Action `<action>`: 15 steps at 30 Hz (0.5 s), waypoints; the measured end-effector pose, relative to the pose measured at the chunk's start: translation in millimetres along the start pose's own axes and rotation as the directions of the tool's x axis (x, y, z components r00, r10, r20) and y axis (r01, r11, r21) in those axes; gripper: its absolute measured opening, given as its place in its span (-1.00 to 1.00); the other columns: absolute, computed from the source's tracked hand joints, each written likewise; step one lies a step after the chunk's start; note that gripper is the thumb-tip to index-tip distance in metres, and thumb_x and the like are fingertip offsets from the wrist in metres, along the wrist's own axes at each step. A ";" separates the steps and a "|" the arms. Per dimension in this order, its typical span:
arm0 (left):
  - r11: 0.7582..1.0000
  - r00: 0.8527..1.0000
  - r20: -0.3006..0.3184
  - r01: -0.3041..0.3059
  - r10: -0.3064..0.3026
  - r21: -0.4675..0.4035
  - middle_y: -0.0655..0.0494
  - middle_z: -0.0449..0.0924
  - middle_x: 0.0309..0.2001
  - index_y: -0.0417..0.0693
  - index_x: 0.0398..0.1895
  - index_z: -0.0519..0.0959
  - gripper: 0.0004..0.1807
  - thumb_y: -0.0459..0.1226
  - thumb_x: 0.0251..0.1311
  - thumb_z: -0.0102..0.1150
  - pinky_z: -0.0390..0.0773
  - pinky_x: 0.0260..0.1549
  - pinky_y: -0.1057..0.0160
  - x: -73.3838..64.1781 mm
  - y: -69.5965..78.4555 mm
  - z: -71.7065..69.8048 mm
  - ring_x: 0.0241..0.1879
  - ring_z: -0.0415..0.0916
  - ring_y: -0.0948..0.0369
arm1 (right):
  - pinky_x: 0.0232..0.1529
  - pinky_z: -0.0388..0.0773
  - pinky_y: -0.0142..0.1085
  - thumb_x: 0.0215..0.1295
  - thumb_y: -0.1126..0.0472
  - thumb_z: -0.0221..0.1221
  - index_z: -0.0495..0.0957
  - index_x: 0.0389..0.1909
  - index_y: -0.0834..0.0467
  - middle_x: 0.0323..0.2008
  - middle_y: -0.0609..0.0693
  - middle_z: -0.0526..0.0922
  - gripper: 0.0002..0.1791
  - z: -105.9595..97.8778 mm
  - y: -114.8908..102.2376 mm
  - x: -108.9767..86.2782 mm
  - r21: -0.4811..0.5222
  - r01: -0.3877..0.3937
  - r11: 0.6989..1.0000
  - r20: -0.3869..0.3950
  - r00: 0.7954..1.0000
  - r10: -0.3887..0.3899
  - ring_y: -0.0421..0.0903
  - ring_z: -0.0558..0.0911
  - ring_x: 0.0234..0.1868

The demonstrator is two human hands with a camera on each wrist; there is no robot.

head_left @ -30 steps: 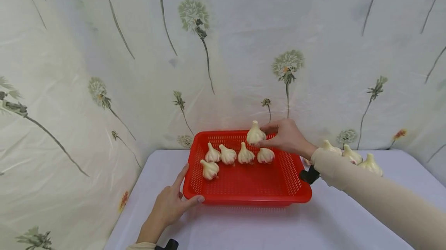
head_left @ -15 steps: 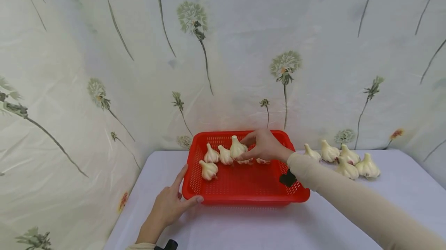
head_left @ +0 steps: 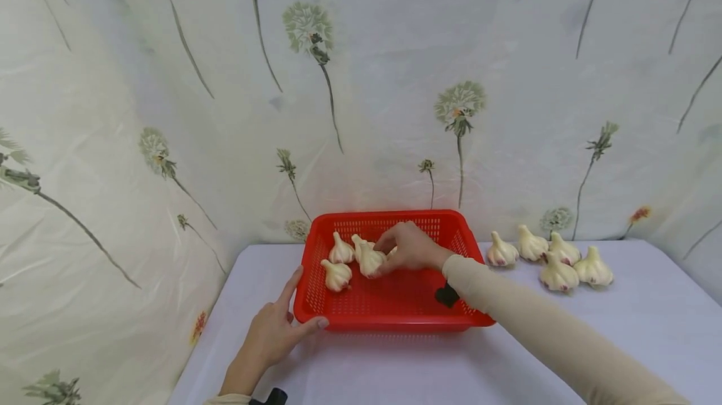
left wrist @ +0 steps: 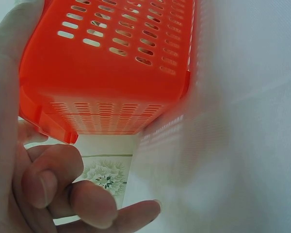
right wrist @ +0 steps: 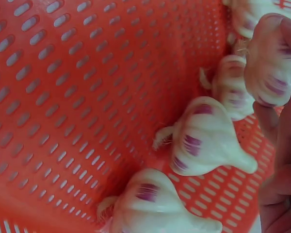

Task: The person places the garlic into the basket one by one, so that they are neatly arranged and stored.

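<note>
My right hand (head_left: 410, 247) holds a garlic bulb (head_left: 369, 262) by its side, low inside the red plastic basket (head_left: 395, 325). In the right wrist view, that held garlic bulb (right wrist: 270, 63) is at the upper right between thumb and fingers. Two more bulbs stand left of it, one at the back (head_left: 341, 249) and one in front (head_left: 338, 277). Bulbs behind my right hand are mostly hidden in the head view, though the right wrist view shows a row of them, such as one garlic bulb (right wrist: 206, 138). My left hand (head_left: 274, 331) touches the basket's front left corner with extended thumb and index finger.
Right of the basket, several garlic bulbs (head_left: 558, 273) lie grouped on the white tablecloth (head_left: 648, 317). A curtain with dandelion prints (head_left: 383, 110) hangs right behind the table and along its left side.
My right hand has carried the garlic bulb leftward and down from the basket's back right into the row's front. The left hand and basket stay put.
</note>
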State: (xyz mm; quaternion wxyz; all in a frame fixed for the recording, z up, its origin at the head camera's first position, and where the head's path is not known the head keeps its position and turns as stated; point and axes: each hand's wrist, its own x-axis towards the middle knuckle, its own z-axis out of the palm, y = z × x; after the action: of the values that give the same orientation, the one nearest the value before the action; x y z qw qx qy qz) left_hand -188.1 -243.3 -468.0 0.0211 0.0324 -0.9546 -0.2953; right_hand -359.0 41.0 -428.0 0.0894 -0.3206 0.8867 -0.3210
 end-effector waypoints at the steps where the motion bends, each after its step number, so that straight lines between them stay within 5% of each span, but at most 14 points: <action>1: 1.000 1.000 0.001 -0.002 0.002 0.000 0.14 0.34 -0.65 0.50 0.55 -0.02 0.11 0.38 -0.09 0.29 0.24 -0.68 0.29 -0.3 0.1 -0.3 -0.62 0.24 0.23 | -0.14 0.60 -0.28 -0.22 -0.20 0.56 0.75 -0.18 -0.11 -0.29 -0.29 0.74 -0.49 1.3 0.7 0.5 0.002 -0.002 1.000 0.002 1.000 0.002 -0.25 0.67 -0.19; 7: 1.000 1.000 0.010 -0.009 0.009 -0.001 0.13 0.33 -0.66 0.50 0.55 -0.02 0.11 0.38 -0.08 0.28 0.22 -0.69 0.29 -1.1 -0.4 -1.6 -0.63 0.23 0.23 | -0.16 0.61 -0.25 -0.22 -0.17 0.57 0.75 -0.20 -0.08 -0.31 -0.26 0.74 -0.50 7.9 4.4 2.8 0.020 -0.006 1.000 0.014 1.000 0.006 -0.10 0.70 -0.16; 15: 1.000 1.000 0.009 -0.023 0.023 -0.001 0.14 0.33 -0.70 0.52 0.55 -0.03 0.10 0.38 -0.07 0.28 0.20 -0.69 0.30 -1.1 -2.1 -1.0 -0.65 0.23 0.23 | -0.26 0.59 -0.31 -0.21 -0.17 0.57 0.74 -0.28 -0.12 -0.39 -0.28 0.71 -0.57 15.9 7.2 2.9 -0.032 0.031 0.999 0.025 0.999 -0.030 -0.15 0.68 -0.25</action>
State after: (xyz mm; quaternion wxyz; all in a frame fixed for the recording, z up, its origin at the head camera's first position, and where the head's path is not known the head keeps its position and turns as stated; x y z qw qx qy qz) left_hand -186.9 -245.5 -468.4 0.0202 0.0199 -0.9549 -0.2957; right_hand -359.2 35.3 -444.7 0.0901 -0.3392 0.8857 -0.3040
